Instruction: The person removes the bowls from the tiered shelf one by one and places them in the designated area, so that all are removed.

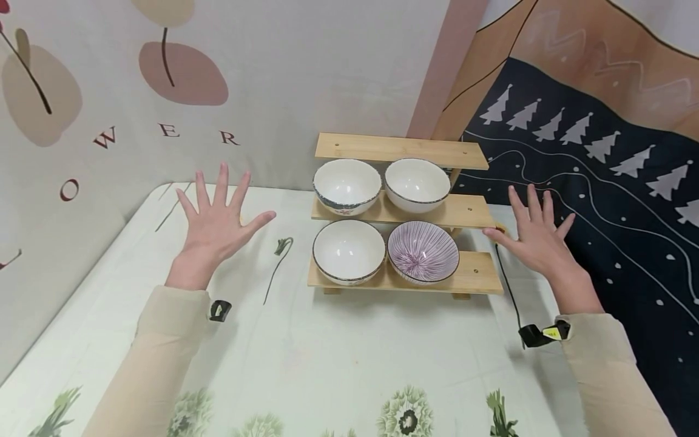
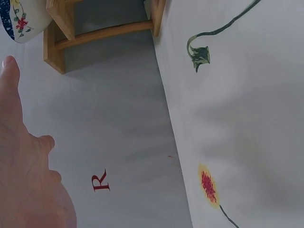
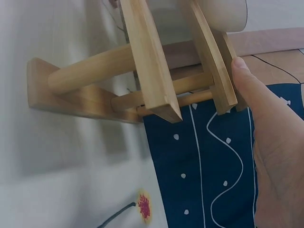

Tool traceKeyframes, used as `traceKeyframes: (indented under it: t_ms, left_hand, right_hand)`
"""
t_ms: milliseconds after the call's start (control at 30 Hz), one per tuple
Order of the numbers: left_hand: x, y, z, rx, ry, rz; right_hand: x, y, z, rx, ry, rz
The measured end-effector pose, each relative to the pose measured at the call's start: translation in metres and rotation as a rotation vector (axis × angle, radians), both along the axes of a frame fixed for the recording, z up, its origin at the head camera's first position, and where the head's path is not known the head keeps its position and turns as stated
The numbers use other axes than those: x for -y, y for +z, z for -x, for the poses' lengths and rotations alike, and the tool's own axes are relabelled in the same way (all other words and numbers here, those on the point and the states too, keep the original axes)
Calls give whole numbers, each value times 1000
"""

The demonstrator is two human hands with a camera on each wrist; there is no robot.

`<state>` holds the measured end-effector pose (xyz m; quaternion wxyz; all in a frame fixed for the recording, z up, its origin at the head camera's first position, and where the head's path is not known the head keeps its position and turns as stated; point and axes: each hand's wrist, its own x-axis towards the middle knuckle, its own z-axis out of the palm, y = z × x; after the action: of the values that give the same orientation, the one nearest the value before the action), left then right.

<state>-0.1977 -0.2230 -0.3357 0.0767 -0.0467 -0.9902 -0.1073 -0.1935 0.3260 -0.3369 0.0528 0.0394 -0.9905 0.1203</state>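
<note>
Both hands are raised with fingers spread, holding nothing. My left hand (image 1: pixel 215 227) hovers over the table left of a wooden tiered rack (image 1: pixel 483 212); my right hand (image 1: pixel 537 237) is at the rack's right side, apart from it. On the rack's middle tier sit a white bowl with a patterned outside (image 1: pixel 347 185) and a plain-looking white bowl (image 1: pixel 417 185). The lowest tier carries another white bowl (image 1: pixel 348 252) and a purple-striped bowl (image 1: pixel 423 252). In the left wrist view, a flowered bowl (image 2: pixel 28 21) shows partly beyond the thumb. The right wrist view shows the rack's side (image 3: pixel 152 61).
A white cloth with printed flowers covers the table (image 1: pixel 317 352). The top tier (image 1: pixel 401 149) of the rack bears no bowl. Behind stands a pale hanging cloth (image 1: pixel 284 79) with letters; at right hangs a dark cloth with white trees (image 1: pixel 601 182).
</note>
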Motion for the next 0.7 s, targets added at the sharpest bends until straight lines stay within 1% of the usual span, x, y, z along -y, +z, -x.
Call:
traceKeyframes:
  t_ms: [700]
  left_hand:
    - [-14, -13, -8, -4, -8, -38]
  right_hand:
    - [12, -7, 0, 13, 33, 61]
